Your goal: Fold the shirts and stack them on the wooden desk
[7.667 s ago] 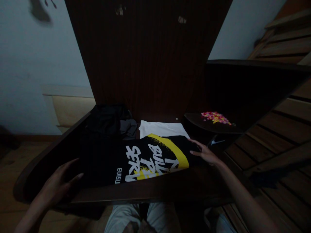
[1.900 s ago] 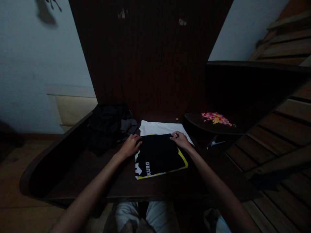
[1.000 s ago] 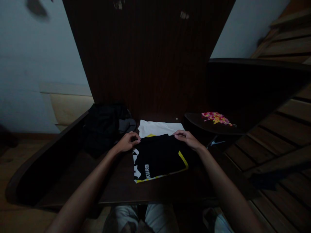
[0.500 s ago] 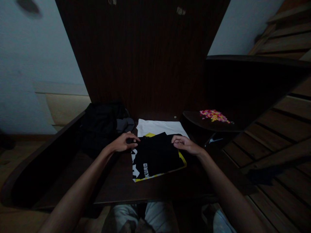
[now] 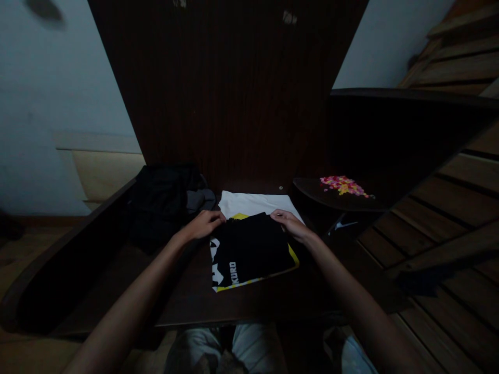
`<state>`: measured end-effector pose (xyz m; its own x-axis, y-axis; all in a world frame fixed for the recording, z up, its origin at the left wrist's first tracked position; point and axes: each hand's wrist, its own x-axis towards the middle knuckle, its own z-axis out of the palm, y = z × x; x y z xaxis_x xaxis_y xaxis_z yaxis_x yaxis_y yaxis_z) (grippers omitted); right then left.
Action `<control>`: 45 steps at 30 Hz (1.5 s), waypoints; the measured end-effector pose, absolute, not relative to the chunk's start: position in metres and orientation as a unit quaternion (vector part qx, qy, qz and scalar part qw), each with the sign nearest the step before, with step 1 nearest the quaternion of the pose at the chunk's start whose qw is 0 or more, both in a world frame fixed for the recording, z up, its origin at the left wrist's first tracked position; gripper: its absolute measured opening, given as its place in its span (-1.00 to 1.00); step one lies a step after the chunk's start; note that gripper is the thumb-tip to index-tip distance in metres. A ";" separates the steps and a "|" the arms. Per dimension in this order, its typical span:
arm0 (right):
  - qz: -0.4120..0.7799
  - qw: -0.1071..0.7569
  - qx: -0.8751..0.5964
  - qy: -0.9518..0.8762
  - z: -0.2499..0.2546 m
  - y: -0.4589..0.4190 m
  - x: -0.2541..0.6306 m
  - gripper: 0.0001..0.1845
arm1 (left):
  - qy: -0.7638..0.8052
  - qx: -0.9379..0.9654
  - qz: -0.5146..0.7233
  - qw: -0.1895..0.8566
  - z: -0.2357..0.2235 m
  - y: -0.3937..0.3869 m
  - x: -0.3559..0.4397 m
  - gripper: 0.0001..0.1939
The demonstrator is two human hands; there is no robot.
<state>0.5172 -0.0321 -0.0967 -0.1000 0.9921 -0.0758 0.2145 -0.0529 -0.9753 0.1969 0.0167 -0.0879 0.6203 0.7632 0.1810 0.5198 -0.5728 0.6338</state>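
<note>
A folded black garment [image 5: 253, 244], which looks like a T-shirt, lies on the dark wooden desk. White lettering reading "KURO" runs near its left side, with white shapes and yellow trim along the edges. My left hand [image 5: 203, 223] is closed at its far left corner, thumb and fingers pinched together on the cloth. At the far right edge, my right hand [image 5: 289, 223] pinches the fabric, fingers curled. Behind the garment, and partly covered by it, lies a folded white cloth [image 5: 257, 201].
A heap of dark cloth or a bag [image 5: 163, 202] sits on the left, against the raised side board. To the right, a rounded shelf [image 5: 312, 192] carries a pile of small pink and yellow pieces [image 5: 343, 186]. A tall dark panel [image 5: 234, 104] stands behind the desk.
My right hand has shifted left and slightly away along the garment's far edge. My left hand's fingers have closed together at the left corner. The garment lies almost as before.
</note>
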 end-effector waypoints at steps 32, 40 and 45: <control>0.320 0.480 -0.543 -0.610 -0.095 -0.013 0.517 -0.56 | 0.307 0.864 0.223 0.332 -0.082 0.036 0.206 -0.85; 0.292 0.527 -0.539 -0.589 -0.089 -0.027 0.515 -0.54 | 0.336 0.806 0.271 0.406 -0.081 0.036 0.207 -0.74; 0.265 0.535 -0.539 -0.594 -0.085 -0.034 0.511 -0.56 | 0.348 0.823 0.231 0.384 -0.079 0.041 0.204 -0.77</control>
<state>0.5108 -0.0340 -0.0855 0.1538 0.9242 0.3495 0.3559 0.2781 -0.8922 0.2040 0.0407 -0.0790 0.6507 0.7507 0.1140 0.3955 -0.4633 0.7930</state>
